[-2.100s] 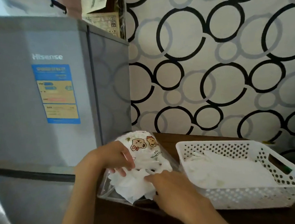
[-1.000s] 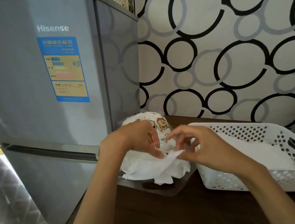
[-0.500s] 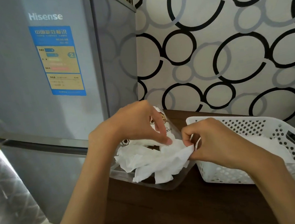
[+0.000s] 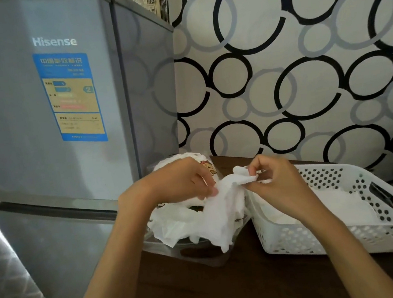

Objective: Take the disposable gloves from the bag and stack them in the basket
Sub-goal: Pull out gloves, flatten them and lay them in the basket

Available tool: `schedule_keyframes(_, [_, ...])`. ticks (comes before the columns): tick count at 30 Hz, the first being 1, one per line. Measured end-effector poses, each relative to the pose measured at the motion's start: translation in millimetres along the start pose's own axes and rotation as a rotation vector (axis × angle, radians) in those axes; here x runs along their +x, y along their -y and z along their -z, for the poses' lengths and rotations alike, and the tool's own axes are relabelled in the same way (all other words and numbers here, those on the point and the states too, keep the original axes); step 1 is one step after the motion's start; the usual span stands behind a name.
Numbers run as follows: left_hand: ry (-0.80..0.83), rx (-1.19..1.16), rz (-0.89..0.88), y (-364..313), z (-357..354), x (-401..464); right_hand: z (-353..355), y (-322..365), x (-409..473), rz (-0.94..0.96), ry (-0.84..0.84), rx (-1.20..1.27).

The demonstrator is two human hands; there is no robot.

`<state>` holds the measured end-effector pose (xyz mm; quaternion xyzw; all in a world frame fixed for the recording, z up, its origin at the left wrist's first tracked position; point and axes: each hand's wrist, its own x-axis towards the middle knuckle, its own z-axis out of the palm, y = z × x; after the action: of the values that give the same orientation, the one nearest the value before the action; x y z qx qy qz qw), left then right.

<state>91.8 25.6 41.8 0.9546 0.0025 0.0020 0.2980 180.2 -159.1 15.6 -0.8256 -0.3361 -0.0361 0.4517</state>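
We are extending both forearms forward over the dark wooden counter (image 4: 230, 287), wrists level, the hands close together but not touching. Our left hand (image 4: 182, 180) is curling over the top of the printed glove bag (image 4: 207, 169), its fingertips pinching the near edge of a thin white glove (image 4: 224, 209). Our right hand (image 4: 275, 181) is sitting just beside it, thumb and forefinger pinching the upper corner of the same glove, the remaining fingers curled. The glove is hanging stretched between the two hands and draping down over a crumpled heap of loose gloves (image 4: 182, 226) spilling from the bag's mouth. The bag is lying on the counter against the side of the grey Hisense refrigerator (image 4: 40, 117). The white perforated basket (image 4: 347, 237) is standing just right of the heap, beneath our right wrist, and is holding a flat stack of gloves (image 4: 339, 203). A dark object is lying at the basket's far right end; we cannot identify it. Ring-patterned wallpaper (image 4: 291, 64) is covering the wall behind.
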Motion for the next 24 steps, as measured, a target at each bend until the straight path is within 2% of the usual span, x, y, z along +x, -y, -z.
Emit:
schedule_keyframes(2, [-0.088, -0.081, 0.038, 2.8, 4.7, -0.6, 0.8, -2.2, 1.2, -0.047, 0.015, 0.065])
schedule_keyframes(6, [-0.329, -0.226, 0.045, 2.2, 12.5, -4.8, 4.1, -2.4, 2.7, -0.083, -0.02, 0.044])
schedule_keyframes(10, [-0.48, -0.475, 0.097, -6.7, 12.0, 1.8, 5.8, 11.9, -1.8, 0.045, -0.155, 0.004])
schedule_keyframes(14, [-0.378, -0.715, 0.165, -16.2, 4.8, 5.7, 6.0, 39.4, -14.1, 0.079, -0.034, 0.198])
schedule_keyframes(17, [-0.324, -0.747, 0.126, -22.4, 0.6, 5.6, 2.7, 46.1, -17.8, -0.013, 0.065, 0.111])
schedule_keyframes(20, [-0.304, -0.733, 0.098, -25.4, -1.3, 7.5, 2.4, 38.9, -15.2, 0.017, 0.003, 0.068])
schedule_keyframes(22, [-0.282, -0.702, 0.088, -24.2, -1.5, 8.3, 8.0, 33.7, -10.7, 0.001, -0.065, 0.159])
schedule_keyframes(24, [-0.279, -0.655, 0.083, -21.8, -1.3, 8.6, 14.9, 31.0, -8.5, -0.072, -0.033, 0.296])
